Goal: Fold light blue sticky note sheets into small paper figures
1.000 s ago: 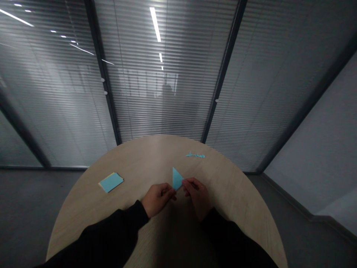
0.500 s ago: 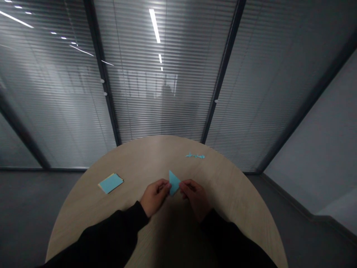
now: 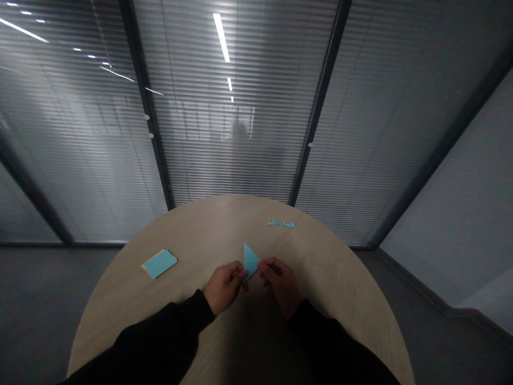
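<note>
Between my two hands is a blue piece of paper (image 3: 250,260), folded into a triangle with one point upward. My left hand (image 3: 224,286) pinches its lower left edge between thumb and fingers. On the other side, my right hand (image 3: 281,282) grips the right corner with thumb and forefinger. The paper is held over the middle of the table; the fingers hide its lower edge in part.
A round wooden table (image 3: 208,230) spreads under my arms. To the left lies a stack of paper (image 3: 160,263), blue on top with yellow showing beneath. Small blue paper scraps (image 3: 281,223) lie toward the far right edge. Glass panels with blinds (image 3: 236,155) stand behind.
My left hand has slid slightly down along the paper's left edge, its thumb now nearer the lower corner. My right hand keeps its pinch.
</note>
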Available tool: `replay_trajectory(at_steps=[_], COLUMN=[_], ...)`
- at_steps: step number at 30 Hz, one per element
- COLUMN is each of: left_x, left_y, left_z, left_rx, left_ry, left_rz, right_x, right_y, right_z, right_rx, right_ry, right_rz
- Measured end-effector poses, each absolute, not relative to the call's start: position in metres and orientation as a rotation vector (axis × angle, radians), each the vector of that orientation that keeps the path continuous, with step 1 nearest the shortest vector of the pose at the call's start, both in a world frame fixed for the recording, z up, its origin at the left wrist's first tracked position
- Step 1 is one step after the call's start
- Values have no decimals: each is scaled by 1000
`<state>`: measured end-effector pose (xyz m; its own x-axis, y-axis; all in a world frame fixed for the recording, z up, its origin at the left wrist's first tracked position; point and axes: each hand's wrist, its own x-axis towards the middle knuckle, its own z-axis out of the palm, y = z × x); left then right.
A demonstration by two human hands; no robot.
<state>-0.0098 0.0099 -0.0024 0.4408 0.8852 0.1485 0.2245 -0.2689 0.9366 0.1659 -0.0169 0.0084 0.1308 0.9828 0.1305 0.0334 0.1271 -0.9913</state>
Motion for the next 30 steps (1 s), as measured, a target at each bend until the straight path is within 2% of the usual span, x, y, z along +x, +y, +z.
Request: replay_trajectory(at_steps=[10,24,30], left_x=[-8,-9,-10], left_y=[5,12,15], left_z=[7,-2,-4], left_rx=[1827,1612,1468], left_ry=[977,873,907], left_rz=[933,989,1123], right_x=[166,167,168], right_y=[-18,-16,-16], right_z=[10,4,2], right_rx=[-1181,-1142,-1151], right_ry=[-1222,-1284,-1324], right_rz=[1005,1055,1051])
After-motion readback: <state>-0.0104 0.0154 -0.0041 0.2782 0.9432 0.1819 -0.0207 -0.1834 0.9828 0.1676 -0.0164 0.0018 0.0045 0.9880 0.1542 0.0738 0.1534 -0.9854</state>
